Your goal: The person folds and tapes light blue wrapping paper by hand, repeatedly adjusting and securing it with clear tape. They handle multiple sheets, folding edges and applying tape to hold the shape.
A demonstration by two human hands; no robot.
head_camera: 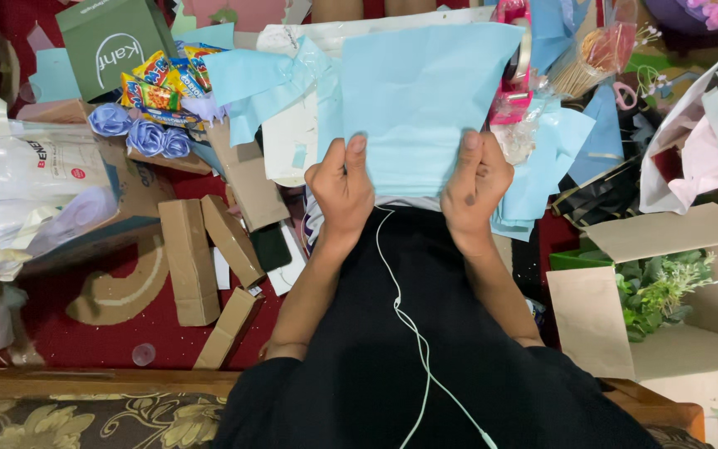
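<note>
A green box (pixel 114 41) serves as landmark. Just right of it lie bright snack packets (pixel 155 83). Below it sit three blue paper roses (pixel 143 133), with cardboard strips (pixel 205 266) further down on the red carpet (pixel 93 337). Far right of it, an open cardboard box (pixel 691 283) holds green leaves (pixel 658 291).

The supporting surface is a dark red carpet (pixel 110 337) covering the floor. Flat brown cardboard strips (pixel 189 262) lie directly on it, left of the seated person, with a curved cardboard piece (pixel 126 287) just beside them. A small clear round lid (pixel 144 354) rests near the carpet's lower edge. A green box (pixel 114 41) stands at the upper left, next to snack packets (pixel 155 83) and three blue paper roses (pixel 143 133). An open cardboard box (pixel 691 333) holding green foliage (pixel 658 291) sits on the right.
</note>
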